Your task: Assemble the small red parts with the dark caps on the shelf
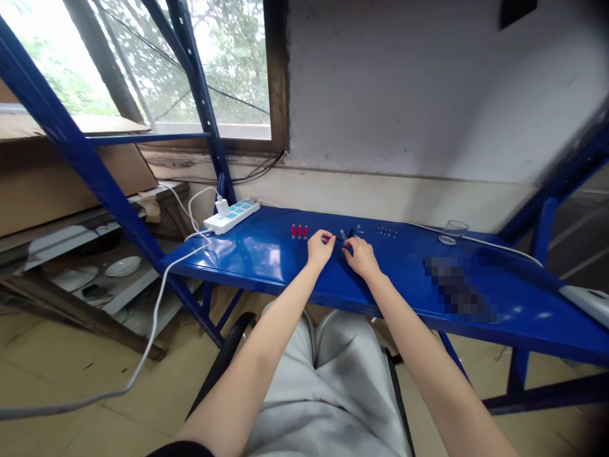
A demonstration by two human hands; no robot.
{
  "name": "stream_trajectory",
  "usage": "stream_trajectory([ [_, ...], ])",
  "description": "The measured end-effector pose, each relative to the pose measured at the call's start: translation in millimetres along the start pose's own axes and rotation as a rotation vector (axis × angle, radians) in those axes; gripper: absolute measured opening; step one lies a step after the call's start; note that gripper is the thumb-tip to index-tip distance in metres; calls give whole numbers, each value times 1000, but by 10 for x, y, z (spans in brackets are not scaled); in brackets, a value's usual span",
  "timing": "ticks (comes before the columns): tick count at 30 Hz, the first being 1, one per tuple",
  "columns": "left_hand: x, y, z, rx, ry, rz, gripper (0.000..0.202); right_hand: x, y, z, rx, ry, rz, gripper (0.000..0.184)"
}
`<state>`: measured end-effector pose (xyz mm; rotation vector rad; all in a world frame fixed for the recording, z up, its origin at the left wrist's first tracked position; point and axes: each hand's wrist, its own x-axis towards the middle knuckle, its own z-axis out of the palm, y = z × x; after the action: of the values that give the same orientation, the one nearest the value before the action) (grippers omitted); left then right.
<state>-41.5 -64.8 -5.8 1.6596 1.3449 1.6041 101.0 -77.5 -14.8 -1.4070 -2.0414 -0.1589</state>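
Note:
Both my hands reach out over a blue metal shelf (pixel 257 254). My left hand (pixel 319 245) is curled, its fingertips pinched on a thin dark piece (pixel 339 238) that runs toward my right hand. My right hand (pixel 360 254) is also curled, fingers pinched at small dark and blue parts (pixel 351 233) lying on the shelf. What each pinch holds is too small to name. Three small red pieces (pixel 299 231) stand in a row just left of my left hand. A row of tiny dark dots (pixel 387 232) lies right of my right hand.
A white power strip (pixel 231 216) with a plugged charger and white cable sits at the shelf's left end. A clear glass cup (pixel 454 230) and a lid stand at the right, with a white cable behind. Blue rack posts (pixel 71 146) frame the shelf. My knees are under it.

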Motion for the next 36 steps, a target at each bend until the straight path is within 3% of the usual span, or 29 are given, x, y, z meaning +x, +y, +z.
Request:
stream_trajectory([
  [6, -3, -25, 11, 9, -61, -49, 4, 11, 44, -4, 173, 96, 48, 13],
  [11, 20, -67, 20, -8, -11, -82, 5, 8, 89, -5, 291, 184, 87, 14],
  [23, 55, -160, 40, -58, 52, -99, 7, 3, 30, -94, 349, 223, 144, 22],
  [32, 53, -39, -3, -455, -100, -392, 6, 21, 74, -74, 554, 256, 243, 20],
  [36, 53, -18, -15, -540, -150, -452, 6, 44, 124, -17, 627, 250, 246, 24],
])
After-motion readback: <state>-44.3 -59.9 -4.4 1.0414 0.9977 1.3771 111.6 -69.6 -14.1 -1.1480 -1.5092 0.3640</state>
